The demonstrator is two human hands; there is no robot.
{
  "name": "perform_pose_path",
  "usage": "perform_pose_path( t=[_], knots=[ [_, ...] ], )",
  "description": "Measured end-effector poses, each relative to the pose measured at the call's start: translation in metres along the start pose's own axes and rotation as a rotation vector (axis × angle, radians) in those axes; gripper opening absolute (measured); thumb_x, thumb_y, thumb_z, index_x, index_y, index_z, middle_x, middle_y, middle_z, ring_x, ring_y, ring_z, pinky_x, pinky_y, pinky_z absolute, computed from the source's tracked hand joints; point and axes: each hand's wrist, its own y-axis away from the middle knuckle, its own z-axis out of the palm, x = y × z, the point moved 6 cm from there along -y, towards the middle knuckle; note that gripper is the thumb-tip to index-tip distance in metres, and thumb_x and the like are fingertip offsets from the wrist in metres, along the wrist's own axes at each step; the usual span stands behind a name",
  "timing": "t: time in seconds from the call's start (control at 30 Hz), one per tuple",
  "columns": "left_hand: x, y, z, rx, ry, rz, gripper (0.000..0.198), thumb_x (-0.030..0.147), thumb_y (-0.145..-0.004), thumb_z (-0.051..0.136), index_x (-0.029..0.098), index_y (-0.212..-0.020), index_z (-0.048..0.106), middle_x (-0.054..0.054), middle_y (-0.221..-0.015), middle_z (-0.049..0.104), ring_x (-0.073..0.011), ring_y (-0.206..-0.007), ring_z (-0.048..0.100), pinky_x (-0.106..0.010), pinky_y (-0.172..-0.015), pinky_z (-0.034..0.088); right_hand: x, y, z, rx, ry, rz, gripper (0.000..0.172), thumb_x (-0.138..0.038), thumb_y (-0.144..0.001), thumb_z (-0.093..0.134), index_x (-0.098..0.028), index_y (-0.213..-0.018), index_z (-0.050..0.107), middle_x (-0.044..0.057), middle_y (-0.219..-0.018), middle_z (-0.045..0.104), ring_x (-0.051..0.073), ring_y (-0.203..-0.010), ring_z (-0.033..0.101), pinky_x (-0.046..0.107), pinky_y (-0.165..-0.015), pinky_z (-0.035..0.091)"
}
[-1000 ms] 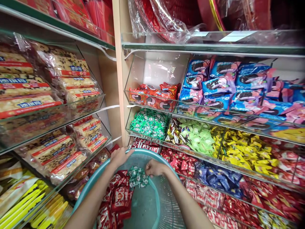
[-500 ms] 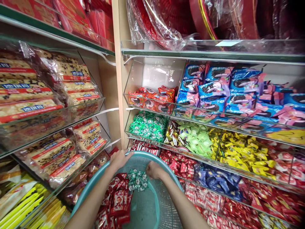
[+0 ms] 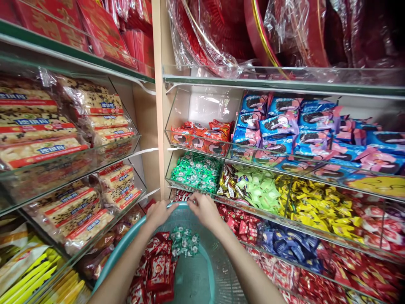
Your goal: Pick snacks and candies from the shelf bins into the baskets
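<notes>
A teal plastic basket (image 3: 107, 264) stands below the shelves. My left hand (image 3: 159, 213) is closed on its far rim, fingers over the edge. Beside it, my right hand (image 3: 202, 207) is at the same rim with its fingers bent over the edge; whether it grips the rim is hard to tell. Inside the basket, red packets (image 3: 160, 270) lie at the left, with a small heap of green-wrapped candies (image 3: 184, 241) against the far wall. The basket's bottom shows to the right of them.
Tilted clear bins ahead hold green candies (image 3: 196, 172), yellow candies (image 3: 319, 207) and blue cookie packs (image 3: 278, 126). Packaged bars (image 3: 72, 202) fill the left shelves. Glass shelf edges run close around the basket on both sides.
My right hand has moved from inside the basket, near the green candies, up to the far rim. My left hand stays on the rim. The view has tilted slightly upward.
</notes>
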Motion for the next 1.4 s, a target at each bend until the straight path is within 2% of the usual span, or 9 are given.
perform_pose_path(
  t=[0.1,0.2,0.33,0.47,0.83,1.17,1.23,1.33,1.4],
  knots=[
    [0.0,0.001,-0.001,0.0,0.019,-0.008,0.07,0.072,-0.08,0.024,0.026,-0.114,0.064,-0.014,-0.108,0.07,-0.0346,-0.102,0.063,-0.039,-0.08,0.047,-0.01,-0.02,-0.041,0.144,0.161,0.031,0.024,-0.034,-0.092,0.041,-0.021,-0.106,0.056,0.008,-0.087,0.068,0.021,-0.081,0.064,0.026,-0.067,0.041],
    [0.002,0.002,-0.002,0.003,0.019,-0.012,0.069,0.071,-0.08,0.025,0.025,-0.112,0.065,-0.015,-0.107,0.07,-0.0356,-0.101,0.063,-0.042,-0.08,0.048,-0.011,-0.044,-0.063,0.203,0.338,0.102,0.027,-0.023,-0.092,0.038,-0.013,-0.113,0.051,0.015,-0.093,0.068,0.026,-0.086,0.066,0.03,-0.067,0.046],
    [0.004,0.004,-0.004,0.009,0.014,-0.018,0.067,0.071,-0.08,0.026,0.026,-0.111,0.065,-0.014,-0.107,0.07,-0.0356,-0.102,0.063,-0.043,-0.08,0.048,-0.002,-0.072,-0.065,0.219,0.423,0.173,0.029,-0.007,-0.089,0.031,-0.007,-0.107,0.054,0.02,-0.096,0.067,0.026,-0.09,0.066,0.031,-0.07,0.049],
    [0.003,0.005,-0.005,0.007,0.013,-0.017,0.068,0.071,-0.08,0.025,0.027,-0.112,0.065,-0.013,-0.107,0.071,-0.0337,-0.101,0.063,-0.041,-0.081,0.048,0.008,-0.082,-0.057,0.179,0.423,0.202,0.03,-0.005,-0.087,0.033,-0.007,-0.103,0.059,0.02,-0.099,0.067,0.025,-0.093,0.066,0.031,-0.073,0.051],
    [-0.001,0.01,-0.005,0.005,0.016,-0.018,0.066,0.069,-0.081,0.025,0.026,-0.11,0.066,-0.015,-0.104,0.071,-0.0339,-0.099,0.064,-0.04,-0.08,0.047,0.008,-0.079,-0.058,0.176,0.428,0.222,0.032,-0.004,-0.087,0.033,-0.007,-0.105,0.059,0.02,-0.099,0.067,0.025,-0.094,0.066,0.03,-0.074,0.052],
    [0.002,0.011,-0.003,-0.003,0.007,-0.011,0.07,0.071,-0.08,0.023,0.025,-0.109,0.066,-0.015,-0.105,0.071,-0.0346,-0.099,0.064,-0.041,-0.08,0.048,-0.007,-0.056,-0.074,0.213,0.477,0.185,0.026,-0.004,-0.088,0.033,-0.007,-0.103,0.054,0.021,-0.093,0.067,0.025,-0.089,0.067,0.03,-0.072,0.051],
    [0.002,0.012,-0.004,-0.011,0.008,-0.015,0.071,0.072,-0.079,0.023,0.025,-0.111,0.065,-0.015,-0.106,0.07,-0.0346,-0.1,0.063,-0.041,-0.081,0.047,-0.012,-0.047,-0.079,0.225,0.464,0.166,0.022,-0.009,-0.088,0.038,-0.007,-0.105,0.052,0.021,-0.094,0.067,0.025,-0.089,0.067,0.03,-0.072,0.05],
    [0.001,0.013,-0.003,-0.017,-0.001,-0.032,0.07,0.072,-0.079,0.026,0.025,-0.114,0.064,-0.014,-0.106,0.07,-0.0329,-0.1,0.063,-0.039,-0.081,0.047,-0.024,-0.031,-0.074,0.211,0.271,0.07,0.023,-0.025,-0.085,0.051,-0.01,-0.103,0.055,0.016,-0.089,0.068,0.025,-0.085,0.066,0.029,-0.067,0.049],
    [0.0,0.013,-0.002,-0.021,-0.006,-0.045,0.067,0.07,-0.08,0.028,0.025,-0.113,0.064,-0.013,-0.107,0.07,-0.0309,-0.101,0.063,-0.036,-0.082,0.047,-0.029,-0.02,-0.053,0.096,-0.012,0.011,0.021,-0.03,-0.08,0.06,-0.014,-0.093,0.058,0.007,-0.072,0.067,0.019,-0.072,0.065,0.024,-0.06,0.047]
  ],
)
